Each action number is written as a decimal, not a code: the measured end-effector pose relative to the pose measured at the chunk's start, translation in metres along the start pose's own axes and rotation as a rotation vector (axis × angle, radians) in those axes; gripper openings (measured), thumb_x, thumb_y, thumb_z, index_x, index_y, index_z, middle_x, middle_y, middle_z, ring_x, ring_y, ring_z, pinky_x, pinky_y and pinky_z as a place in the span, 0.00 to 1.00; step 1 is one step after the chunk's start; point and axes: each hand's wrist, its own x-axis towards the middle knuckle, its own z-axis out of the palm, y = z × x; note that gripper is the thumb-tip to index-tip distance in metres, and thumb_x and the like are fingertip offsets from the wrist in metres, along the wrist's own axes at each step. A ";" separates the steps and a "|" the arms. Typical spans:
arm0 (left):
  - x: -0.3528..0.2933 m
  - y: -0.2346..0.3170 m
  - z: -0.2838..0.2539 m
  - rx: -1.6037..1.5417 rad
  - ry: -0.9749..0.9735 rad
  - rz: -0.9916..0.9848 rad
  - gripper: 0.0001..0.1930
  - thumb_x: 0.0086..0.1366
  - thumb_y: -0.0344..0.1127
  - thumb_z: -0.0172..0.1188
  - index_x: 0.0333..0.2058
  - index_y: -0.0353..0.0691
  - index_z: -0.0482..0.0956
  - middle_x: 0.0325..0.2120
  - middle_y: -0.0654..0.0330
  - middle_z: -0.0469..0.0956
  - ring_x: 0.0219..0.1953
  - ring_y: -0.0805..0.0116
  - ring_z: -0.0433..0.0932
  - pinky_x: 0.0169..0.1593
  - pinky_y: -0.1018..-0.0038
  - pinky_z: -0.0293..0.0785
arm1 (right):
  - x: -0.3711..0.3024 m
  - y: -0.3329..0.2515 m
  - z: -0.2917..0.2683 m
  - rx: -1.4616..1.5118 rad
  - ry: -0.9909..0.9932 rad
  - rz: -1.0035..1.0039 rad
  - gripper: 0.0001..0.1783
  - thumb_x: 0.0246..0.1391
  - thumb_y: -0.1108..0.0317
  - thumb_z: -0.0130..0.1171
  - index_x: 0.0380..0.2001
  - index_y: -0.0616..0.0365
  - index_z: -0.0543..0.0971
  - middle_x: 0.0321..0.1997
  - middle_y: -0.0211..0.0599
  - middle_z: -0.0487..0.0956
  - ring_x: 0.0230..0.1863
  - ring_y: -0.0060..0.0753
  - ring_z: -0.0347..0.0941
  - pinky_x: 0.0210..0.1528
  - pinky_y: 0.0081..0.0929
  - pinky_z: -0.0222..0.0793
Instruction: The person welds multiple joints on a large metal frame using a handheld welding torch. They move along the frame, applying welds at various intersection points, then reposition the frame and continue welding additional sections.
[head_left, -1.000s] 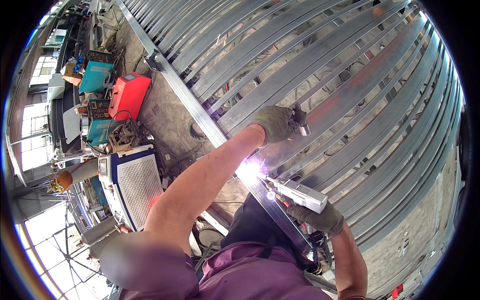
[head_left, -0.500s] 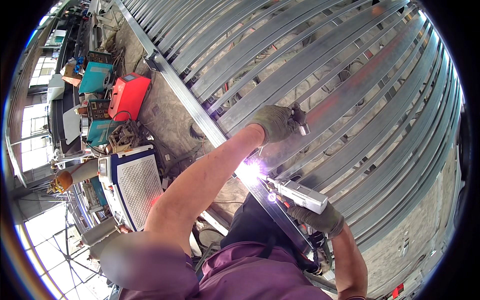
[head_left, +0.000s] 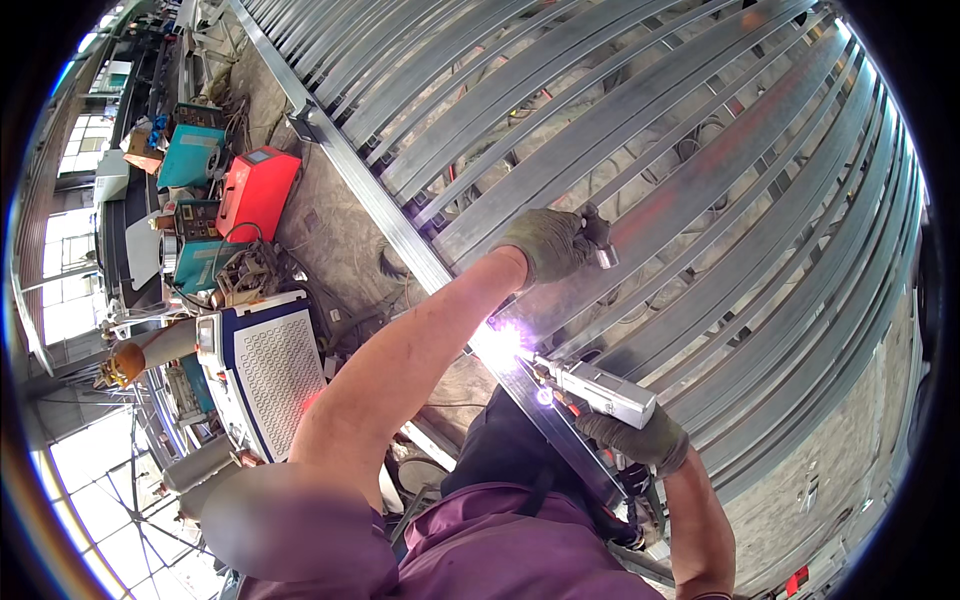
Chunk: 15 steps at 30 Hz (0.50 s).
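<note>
My right hand point(head_left: 640, 440), in a grey-green work glove, is closed around a handheld welding gun point(head_left: 605, 392) with a white rectangular body. The gun's tip meets the long metal edge rail point(head_left: 540, 400), where a bright white-violet glare point(head_left: 503, 343) hides the joint. My left arm reaches across the rail. The gloved left hand point(head_left: 548, 247) is closed on a metal tool with a shiny round end point(head_left: 606, 256), held over the flat metal bars point(head_left: 590, 195). The rest of that tool is hidden in the glove.
Many parallel metal bars run off to the far right, with cables on the concrete floor beneath. At the left stand a red machine box point(head_left: 258, 192), teal machine boxes point(head_left: 190, 155) and a white-and-blue cabinet with a perforated panel point(head_left: 280, 375).
Almost nothing differs. Both hands keep their places, and the glare stays at the same spot on the rail.
</note>
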 end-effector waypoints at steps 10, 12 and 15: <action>-0.002 0.002 -0.002 0.016 0.014 0.033 0.14 0.72 0.41 0.57 0.52 0.44 0.81 0.47 0.57 0.85 0.49 0.55 0.82 0.54 0.66 0.77 | -0.003 -0.004 0.000 0.005 0.012 0.036 0.28 0.59 0.67 0.73 0.62 0.59 0.78 0.55 0.36 0.85 0.54 0.23 0.79 0.55 0.26 0.77; -0.002 0.001 -0.001 0.008 0.029 0.042 0.14 0.73 0.42 0.57 0.52 0.44 0.82 0.48 0.58 0.85 0.49 0.56 0.82 0.55 0.66 0.76 | -0.004 -0.006 0.000 0.006 0.019 0.064 0.28 0.59 0.67 0.73 0.62 0.59 0.78 0.55 0.35 0.85 0.54 0.22 0.79 0.55 0.26 0.76; -0.001 -0.002 0.001 0.020 0.021 0.042 0.14 0.73 0.41 0.56 0.52 0.44 0.82 0.49 0.58 0.84 0.50 0.56 0.81 0.56 0.68 0.76 | -0.004 -0.003 0.001 -0.001 0.022 0.054 0.28 0.59 0.67 0.73 0.62 0.59 0.78 0.55 0.35 0.85 0.53 0.21 0.78 0.54 0.26 0.76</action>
